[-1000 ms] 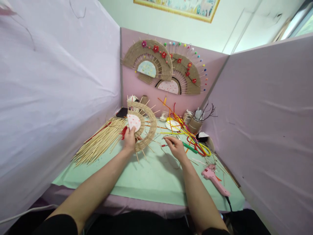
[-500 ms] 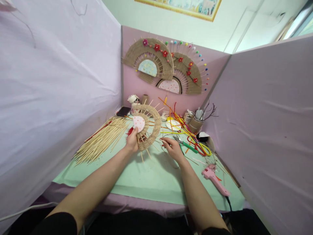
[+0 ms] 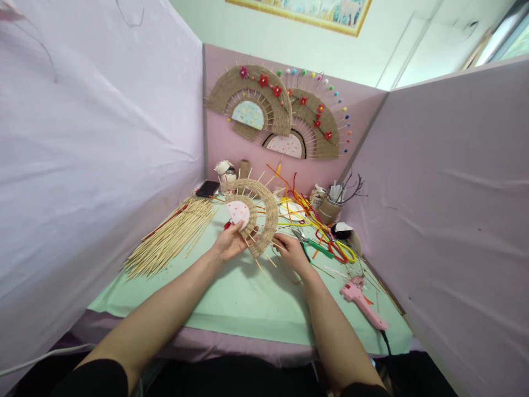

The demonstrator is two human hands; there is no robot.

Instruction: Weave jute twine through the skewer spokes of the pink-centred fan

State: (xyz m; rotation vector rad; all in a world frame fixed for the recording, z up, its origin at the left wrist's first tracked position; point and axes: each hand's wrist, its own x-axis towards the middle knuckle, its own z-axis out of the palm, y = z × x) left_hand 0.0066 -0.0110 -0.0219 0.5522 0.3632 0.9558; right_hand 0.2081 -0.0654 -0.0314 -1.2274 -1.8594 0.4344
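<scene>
A half-round woven fan of brown twine on thin sticks is held up over the table, tilted. At its centre is a pink spotted half-disc. My left hand grips the fan by this inner part, thumb on the front and fingers behind. At the outer right edge, my right hand is closed with fingertips pinched beside the stick ends. A thin strand of twine loops below that hand; its run between the fingers is hidden. Something red shows partly behind the fan.
Left lies a pile of thin sticks, with a black phone behind. To the right are green-handled pliers, coloured pipe cleaners and a pink glue gun. Two larger woven fans hang on the back panel.
The fan has shifted right and turned, bringing its outer edge up to my right hand. My left hand moved right with it, its fingers spread more behind. My right hand stayed nearly in place.
</scene>
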